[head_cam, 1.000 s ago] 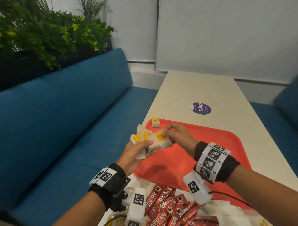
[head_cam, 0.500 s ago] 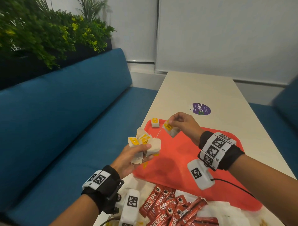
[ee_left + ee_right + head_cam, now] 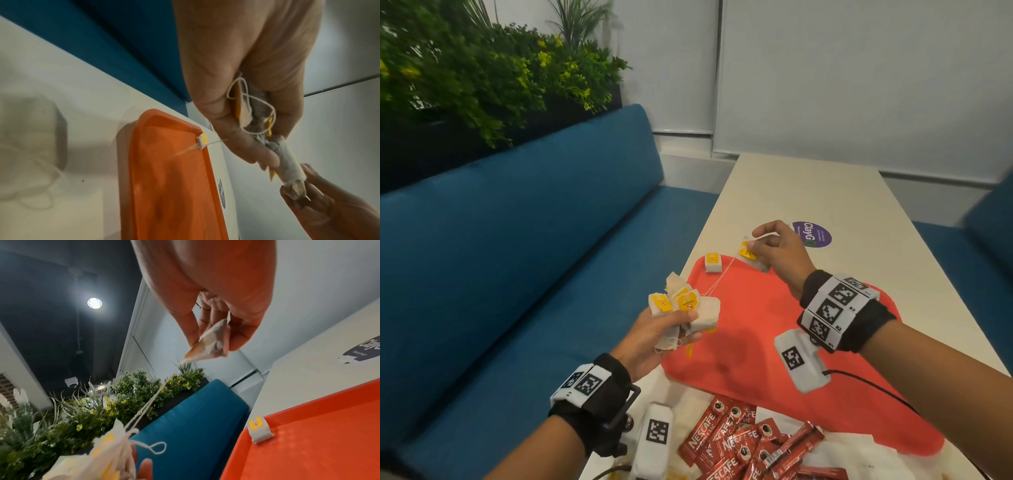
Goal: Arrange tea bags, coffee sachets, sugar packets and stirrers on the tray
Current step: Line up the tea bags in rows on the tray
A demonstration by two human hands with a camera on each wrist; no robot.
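Blue seating flanks the pale counter (image 3: 808, 192). Since a second ago, the right hand (image 3: 779, 251) has drawn one tea bag (image 3: 751, 257) up-frame from the left hand's (image 3: 654, 337) clutched bunch (image 3: 685, 308); its string remains tangled above the red tray (image 3: 774, 342), delaying placement.

Head view looked forward and down from above the near desk (image 3: 808, 192) edge, taking in both forearms, the tray (image 3: 774, 325) and the sofa (image 3: 500, 257) at left. Left wrist view sat close under the left hand (image 3: 257, 73), facing along its fingers toward the tray's (image 3: 174, 186) far corner. Right wrist view sat close under the right hand (image 3: 216, 288), tilted up toward ceiling and plants (image 3: 92, 410). All three shared the tea bag (image 3: 713, 262) lying on the tray's far-left corner.
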